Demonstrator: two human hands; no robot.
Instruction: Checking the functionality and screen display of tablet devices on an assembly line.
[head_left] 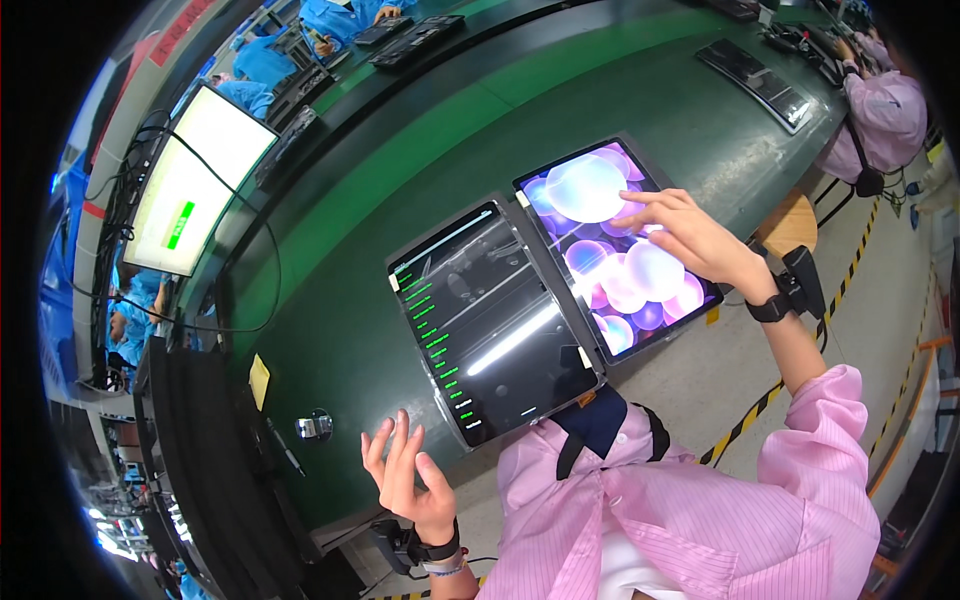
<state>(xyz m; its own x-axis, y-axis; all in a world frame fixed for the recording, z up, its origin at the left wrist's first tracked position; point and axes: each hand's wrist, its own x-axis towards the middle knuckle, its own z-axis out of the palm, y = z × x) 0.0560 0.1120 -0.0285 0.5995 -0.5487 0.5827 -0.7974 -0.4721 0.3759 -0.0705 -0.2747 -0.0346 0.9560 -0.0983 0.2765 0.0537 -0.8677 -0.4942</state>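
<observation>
Two tablets lie side by side on the green bench in front of me. The left tablet (pixel 490 330) has a dark screen with a column of green text lines and a bright lamp reflection across it. On the right tablet (pixel 610 270) a picture of purple, pink and blue bubbles is lit. My right hand (pixel 685 232) is over the right tablet, fingers stretched out, with the fingertips at its upper screen; whether they touch the glass I cannot tell. My left hand (pixel 408 475) is raised beside the left tablet's lower left corner, fingers spread, holding nothing.
A lit monitor (pixel 200 180) with trailing cables stands at the left. A yellow note (pixel 259 381), a pen (pixel 286 447) and a small shiny metal object (pixel 314 427) lie on the bench (pixel 340 270). Another dark device (pixel 755 84) lies far right, near a person in pink (pixel 885 115).
</observation>
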